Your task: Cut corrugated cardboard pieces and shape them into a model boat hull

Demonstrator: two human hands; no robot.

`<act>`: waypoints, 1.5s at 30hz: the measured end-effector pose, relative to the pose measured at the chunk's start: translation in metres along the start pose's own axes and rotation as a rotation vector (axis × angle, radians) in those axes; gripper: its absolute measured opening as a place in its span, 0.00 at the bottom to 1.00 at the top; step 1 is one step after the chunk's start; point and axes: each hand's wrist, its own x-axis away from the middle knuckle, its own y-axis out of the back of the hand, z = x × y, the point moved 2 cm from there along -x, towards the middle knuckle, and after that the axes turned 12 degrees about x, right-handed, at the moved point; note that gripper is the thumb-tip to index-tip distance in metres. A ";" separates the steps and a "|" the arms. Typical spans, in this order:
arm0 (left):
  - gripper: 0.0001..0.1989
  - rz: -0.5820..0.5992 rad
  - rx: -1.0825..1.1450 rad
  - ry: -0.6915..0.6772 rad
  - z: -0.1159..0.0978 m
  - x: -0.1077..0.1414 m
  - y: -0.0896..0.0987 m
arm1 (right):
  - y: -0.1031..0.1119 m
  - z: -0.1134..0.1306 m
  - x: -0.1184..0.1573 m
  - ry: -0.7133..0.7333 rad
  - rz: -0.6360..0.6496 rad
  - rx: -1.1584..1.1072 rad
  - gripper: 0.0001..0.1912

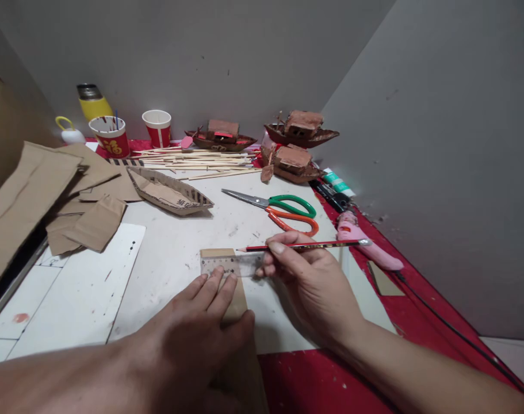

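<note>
My right hand (313, 276) pinches a red and black pencil (326, 244), its tip pointing left over the far end of a brown cardboard strip (238, 305). Across that end lies a short clear ruler (248, 265). Flat on the ruler and the strip rest the spread fingers of my left hand (201, 322). The right hand's lower fingers are by the ruler's right end; whether they touch it I cannot tell. Beyond the hands lie scissors (272, 208) with one green and one orange handle. A small cardboard boat hull (171, 192) sits to their left.
Thin wooden sticks (201, 161) lie across the back, near model boats (302, 126) and paper cups (157, 129). Cardboard pieces (33, 195) are piled left. A pink glue gun (369, 244) with a black cord lies right. Grey walls (438, 144) border the table.
</note>
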 end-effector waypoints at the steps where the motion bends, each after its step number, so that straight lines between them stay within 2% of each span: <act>1: 0.42 0.002 0.005 -0.001 0.000 0.000 0.000 | 0.000 0.001 0.000 0.007 -0.008 0.005 0.12; 4: 0.42 0.015 0.019 0.003 0.000 -0.001 0.000 | 0.002 0.005 0.001 0.060 -0.019 0.018 0.09; 8: 0.48 0.031 0.018 0.037 0.000 -0.001 -0.001 | 0.005 0.010 0.001 0.102 0.011 0.066 0.08; 16: 0.48 0.035 0.013 0.034 0.000 -0.001 0.001 | 0.001 0.009 -0.001 0.041 0.111 0.143 0.13; 23: 0.48 0.058 0.013 0.037 -0.002 -0.001 0.004 | 0.009 0.015 -0.005 0.164 0.049 0.237 0.10; 28: 0.47 0.055 0.005 0.037 -0.001 -0.001 0.004 | 0.007 0.010 -0.009 0.160 0.095 0.234 0.12; 36: 0.48 0.060 0.017 0.040 -0.002 -0.001 0.004 | 0.009 0.001 -0.014 0.220 0.102 0.400 0.12; 45: 0.49 0.086 0.049 0.073 -0.001 -0.002 0.007 | 0.008 0.001 -0.015 0.178 0.136 0.406 0.14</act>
